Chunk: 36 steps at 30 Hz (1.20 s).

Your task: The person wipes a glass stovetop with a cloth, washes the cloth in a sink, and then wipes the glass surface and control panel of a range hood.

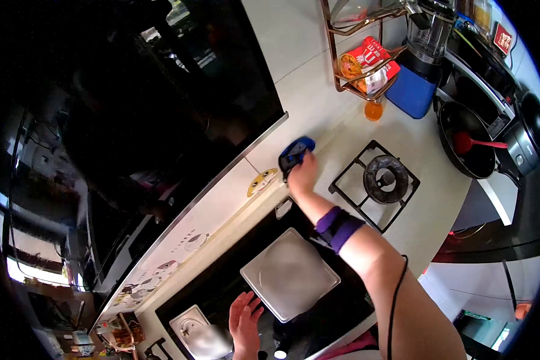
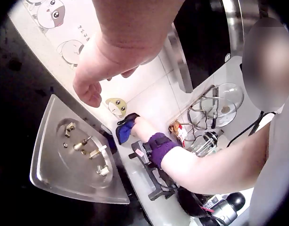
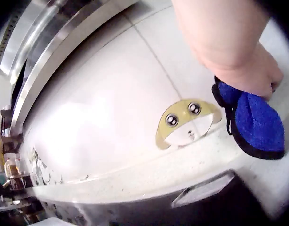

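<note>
My right hand [image 1: 303, 175] grips a blue cloth [image 3: 259, 125] with black edging, low by the tiled wall behind the counter. Part of the cloth is hidden behind the fingers. Just left of it on the wall is a yellow cartoon-face sticker [image 3: 186, 122]. A purple strap [image 1: 339, 228] circles the right wrist. My left hand [image 1: 245, 324] is empty, its fingers loosely bent, over the black stove top beside a square metal burner pan [image 2: 50, 160]. Small brass burner parts [image 2: 80, 145] stand up inside that pan.
A black pot grate [image 1: 375, 223] and burner ring [image 1: 386, 180] lie on the white counter [image 1: 342, 141] to the right. Beyond them are a wok [image 1: 453, 117] with a red ladle [image 1: 464, 143], a blender [image 1: 411, 90] and a wire rack [image 1: 336, 78]. The dark range hood [image 1: 162, 108] overhangs the left.
</note>
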Motion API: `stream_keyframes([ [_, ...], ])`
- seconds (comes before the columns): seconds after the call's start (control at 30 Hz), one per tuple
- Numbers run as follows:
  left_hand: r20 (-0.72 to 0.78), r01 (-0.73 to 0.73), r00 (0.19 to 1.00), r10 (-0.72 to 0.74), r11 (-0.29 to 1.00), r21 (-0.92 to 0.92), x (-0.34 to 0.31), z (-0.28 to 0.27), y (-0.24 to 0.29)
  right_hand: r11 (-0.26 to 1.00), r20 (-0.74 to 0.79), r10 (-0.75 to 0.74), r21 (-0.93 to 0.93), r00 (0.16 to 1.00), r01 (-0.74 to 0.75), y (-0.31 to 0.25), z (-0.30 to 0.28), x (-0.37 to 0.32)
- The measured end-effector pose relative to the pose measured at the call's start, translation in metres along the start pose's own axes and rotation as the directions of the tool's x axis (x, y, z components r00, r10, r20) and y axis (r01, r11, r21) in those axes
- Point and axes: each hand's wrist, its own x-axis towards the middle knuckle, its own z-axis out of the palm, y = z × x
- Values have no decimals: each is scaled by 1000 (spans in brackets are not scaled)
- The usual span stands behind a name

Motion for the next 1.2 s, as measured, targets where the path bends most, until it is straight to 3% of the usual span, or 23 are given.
stream_keyframes([
  [0.03, 12, -32, 999, 32, 999, 37, 1, 2, 0, 998, 52, 59, 33, 997, -61, 3, -14, 17],
  [0.07, 11, -33, 999, 33, 999, 41, 1, 4, 0, 998, -89, 13, 62, 996, -8, 4, -25, 35],
  [0.1, 7, -35, 999, 35, 998, 43, 3, 6, 1, 999, -157, -11, -49, 988, 3, 9, -32, 57],
  [0.13, 6, -38, 999, 37, 998, 48, 4, 6, 0, 980, -79, 152, -117, 985, -161, -9, -52, 72],
  [0.23, -27, 3, 1000, -3, 1000, 13, 6, 2, -7, 817, 106, 428, -470, 898, -334, 12, -50, 115],
  [0.3, -49, 15, 999, -15, 1000, 1, 5, 2, -7, 727, 157, 441, -640, 884, -249, 31, -39, 109],
  [0.4, -80, 11, 997, -10, 1000, 9, 0, -3, -11, 752, 185, 205, -659, 961, -33, 31, -31, 74],
  [0.47, -74, 18, 997, -18, 1000, -1, 0, -5, -19, 674, 400, 237, -724, 885, 146, 6, -36, 54],
  [0.53, -40, 51, 998, -51, 999, -3, 3, -2, -27, 520, 407, -5, -779, 914, 350, 22, 0, 9],
  [0.6, -1, 67, 998, -67, 998, 20, 5, 7, -32, 641, 471, -5, -676, 882, 364, 12, 15, -38],
  [0.63, 35, 48, 998, -49, 998, 35, 7, 14, -31, 814, 388, -52, -518, 920, 264, 23, 29, -59],
  [0.67, 58, 48, 997, -51, 998, 44, 9, 23, -28, 857, 448, -85, -423, 890, 295, 2, 13, -68],
  [0.73, 97, 45, 994, -51, 997, 65, 11, 41, -18, 970, 287, -101, -182, 953, 158, 15, 25, -62],
  [0.8, 118, 34, 992, -46, 994, 99, 11, 47, -14, 984, 240, 47, -178, 970, -4, 4, 7, -30],
  [0.87, 122, 26, 992, -41, 992, 123, 12, 50, -12, 908, 106, -34, -411, 994, 75, 38, 18, 26],
  [0.93, 107, 35, 993, -44, 995, 92, 11, 45, -12, 882, 100, 135, -466, 986, -73, 37, 10, 71],
  [0.97, 93, 42, 994, -50, 995, 88, 9, 40, -15, 874, 173, 181, -479, 968, -78, 20, -4, 78],
  [1.03, 63, 68, 995, -73, 994, 86, 2, 34, -17, 870, 98, 54, -492, 994, 1, 57, 30, 75],
  [1.07, 54, 71, 996, -75, 994, 81, 2, 30, -17, 968, -12, 19, -248, 1000, -21, 31, 12, 49],
  [1.17, 33, 76, 996, -78, 996, 57, 0, 18, -25, 925, 188, 3, -373, 982, 68, -3, 12, -21],
  [1.2, 34, 73, 997, -75, 996, 49, 2, 17, -25, 849, 301, -88, -475, 949, 230, -2, 20, -43],
])
